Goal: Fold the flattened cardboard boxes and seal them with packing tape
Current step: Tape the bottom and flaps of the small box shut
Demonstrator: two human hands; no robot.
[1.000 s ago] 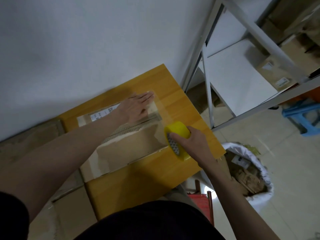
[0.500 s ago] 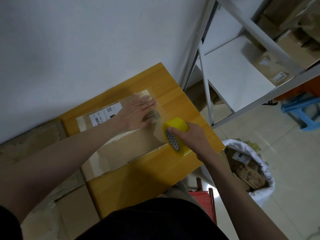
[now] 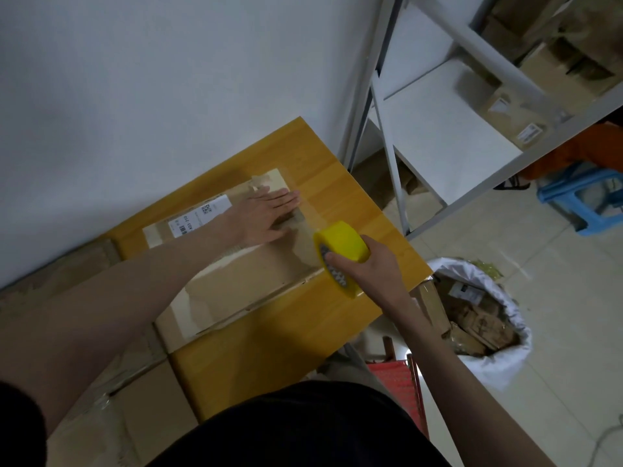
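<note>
A brown cardboard box (image 3: 236, 284) with a white shipping label (image 3: 199, 215) lies on the yellow wooden table (image 3: 290, 335). My left hand (image 3: 266, 214) presses flat, fingers straight, on the box's far right end. My right hand (image 3: 364, 267) grips a yellow roll of packing tape (image 3: 342, 246) just off the box's right edge. A clear strip of tape runs from the roll back onto the box under my left fingers.
A grey metal shelf rack (image 3: 438, 136) with cardboard boxes stands to the right. A white sack (image 3: 488, 318) of cardboard scraps sits on the floor. A red stool (image 3: 397, 375) is below the table edge, a blue stool (image 3: 586, 197) at far right. More cardboard (image 3: 101, 416) lies left of the table.
My left hand slid a little toward the box's right end along the tape. My right hand with the tape roll stayed beside the box's right edge.
</note>
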